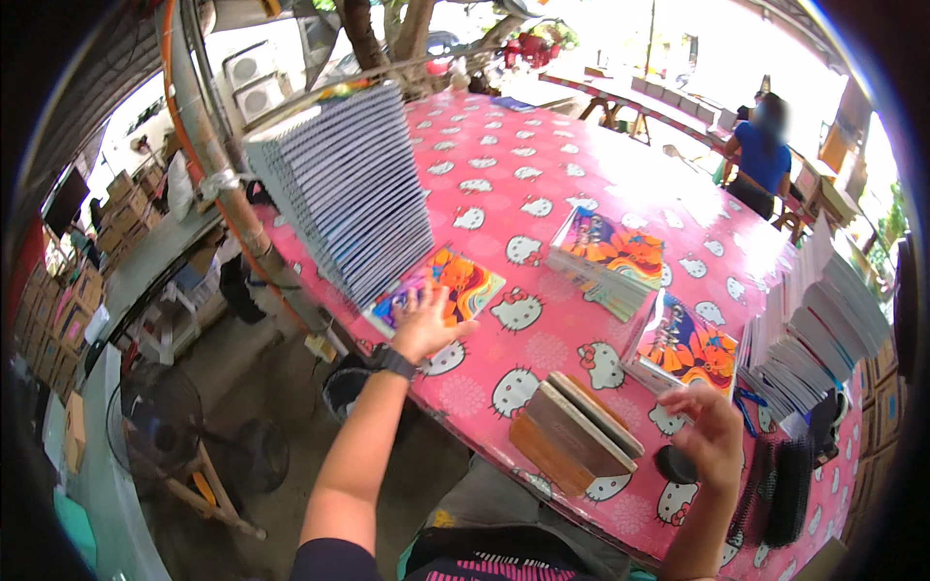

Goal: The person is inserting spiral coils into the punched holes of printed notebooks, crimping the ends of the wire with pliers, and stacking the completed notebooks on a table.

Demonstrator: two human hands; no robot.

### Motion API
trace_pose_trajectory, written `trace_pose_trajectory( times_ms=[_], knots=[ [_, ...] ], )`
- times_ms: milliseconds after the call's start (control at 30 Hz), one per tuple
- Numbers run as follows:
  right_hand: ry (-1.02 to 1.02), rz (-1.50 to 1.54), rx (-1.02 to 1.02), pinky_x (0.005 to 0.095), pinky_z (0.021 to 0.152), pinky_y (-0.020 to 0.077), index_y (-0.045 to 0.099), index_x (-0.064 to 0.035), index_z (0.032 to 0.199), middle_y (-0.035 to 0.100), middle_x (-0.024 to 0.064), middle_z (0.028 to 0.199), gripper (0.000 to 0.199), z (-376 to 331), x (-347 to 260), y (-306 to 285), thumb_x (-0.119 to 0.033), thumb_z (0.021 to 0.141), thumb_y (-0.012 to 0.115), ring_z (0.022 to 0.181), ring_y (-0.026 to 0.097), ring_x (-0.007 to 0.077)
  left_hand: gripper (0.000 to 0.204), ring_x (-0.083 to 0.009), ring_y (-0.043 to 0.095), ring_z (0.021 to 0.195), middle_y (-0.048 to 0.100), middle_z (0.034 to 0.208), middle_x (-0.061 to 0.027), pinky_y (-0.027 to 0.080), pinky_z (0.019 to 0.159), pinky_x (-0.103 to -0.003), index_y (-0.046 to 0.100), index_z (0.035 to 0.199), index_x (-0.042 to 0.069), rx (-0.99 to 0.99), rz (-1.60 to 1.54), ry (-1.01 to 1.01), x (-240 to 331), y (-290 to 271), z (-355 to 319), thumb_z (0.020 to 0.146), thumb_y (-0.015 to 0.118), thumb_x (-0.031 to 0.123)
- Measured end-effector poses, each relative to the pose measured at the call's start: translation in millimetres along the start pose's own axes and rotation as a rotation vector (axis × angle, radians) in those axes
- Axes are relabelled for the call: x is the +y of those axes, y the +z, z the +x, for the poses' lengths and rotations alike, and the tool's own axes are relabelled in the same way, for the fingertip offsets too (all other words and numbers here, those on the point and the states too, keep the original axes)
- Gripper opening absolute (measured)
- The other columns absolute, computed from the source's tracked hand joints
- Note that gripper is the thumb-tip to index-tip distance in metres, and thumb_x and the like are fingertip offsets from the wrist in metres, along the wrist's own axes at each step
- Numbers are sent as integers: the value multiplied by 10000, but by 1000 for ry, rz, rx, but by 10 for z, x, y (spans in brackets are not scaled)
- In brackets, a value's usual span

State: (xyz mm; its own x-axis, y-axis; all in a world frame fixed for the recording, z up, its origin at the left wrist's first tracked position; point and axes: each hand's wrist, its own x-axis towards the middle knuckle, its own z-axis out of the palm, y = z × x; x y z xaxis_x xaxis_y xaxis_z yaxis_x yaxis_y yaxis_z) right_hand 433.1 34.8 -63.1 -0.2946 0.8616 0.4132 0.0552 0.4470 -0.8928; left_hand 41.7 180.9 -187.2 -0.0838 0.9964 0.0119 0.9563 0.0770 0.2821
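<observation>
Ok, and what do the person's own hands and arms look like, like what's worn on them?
Both the left hand and right hand are gloveless. A black band, possibly a watch, circles the left wrist; a dark short sleeve covers the upper left arm.

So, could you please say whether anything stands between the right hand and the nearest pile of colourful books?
Nothing visible does. The right hand is by the near edge of that book pile; the black round object and the wooden block both lie closer to the camera, off that path.
</observation>
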Motion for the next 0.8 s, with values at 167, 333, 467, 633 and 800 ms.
trace_pose_trajectory(
  times_ms=[167, 333, 467, 633, 800],
  knots=[
    [-42, 147, -668, 383, 955, 421, 524, 11, 1243, 559, 151, 1249, 500, 149, -9, 1013, -182, 814, 694, 1150, 533, 283, 725, -366, 254, 1365, 321, 1469, -156, 161, 1102, -551, 401, 1392, 142, 278, 30, 55, 115, 481, -96, 811, 558, 545],
    [-287, 590, -734, 412, 1074, 295, 279, -32, 1424, 384, 202, 1412, 636, -112, 333, 2493, -398, 946, 484, 1298, 388, 323, 572, -355, 326, 1329, 390, 1428, -155, 242, 1065, -534, 457, 1351, 138, 376, 21, 60, 129, 535, -185, 872, 537, 441],
    [46, 738, -1159, 399, 1070, 293, 247, -26, 1434, 384, 194, 1412, 630, -341, 431, 2783, -437, 977, 383, 1301, 384, 322, 559, -330, 345, 1319, 413, 1415, -129, 265, 1050, -517, 483, 1328, 146, 426, 64, 8, 175, 581, -229, 866, 541, 454],
    [-37, 653, -1091, 378, 1056, 307, 253, 13, 1418, 401, 227, 1373, 610, -492, 569, 2503, -411, 992, 362, 1286, 394, 320, 570, -307, 360, 1306, 437, 1394, -102, 280, 1037, -517, 498, 1310, 142, 433, 34, -3, 149, 567, -243, 837, 580, 449],
    [70, 634, -999, 382, 1026, 350, 287, 13, 1406, 457, 220, 1332, 624, -680, 546, 1962, -421, 975, 411, 1238, 450, 324, 537, -322, 360, 1305, 441, 1395, -73, 282, 1041, -537, 490, 1317, 143, 442, 87, -31, 182, 576, -309, 868, 548, 432]
  ],
)
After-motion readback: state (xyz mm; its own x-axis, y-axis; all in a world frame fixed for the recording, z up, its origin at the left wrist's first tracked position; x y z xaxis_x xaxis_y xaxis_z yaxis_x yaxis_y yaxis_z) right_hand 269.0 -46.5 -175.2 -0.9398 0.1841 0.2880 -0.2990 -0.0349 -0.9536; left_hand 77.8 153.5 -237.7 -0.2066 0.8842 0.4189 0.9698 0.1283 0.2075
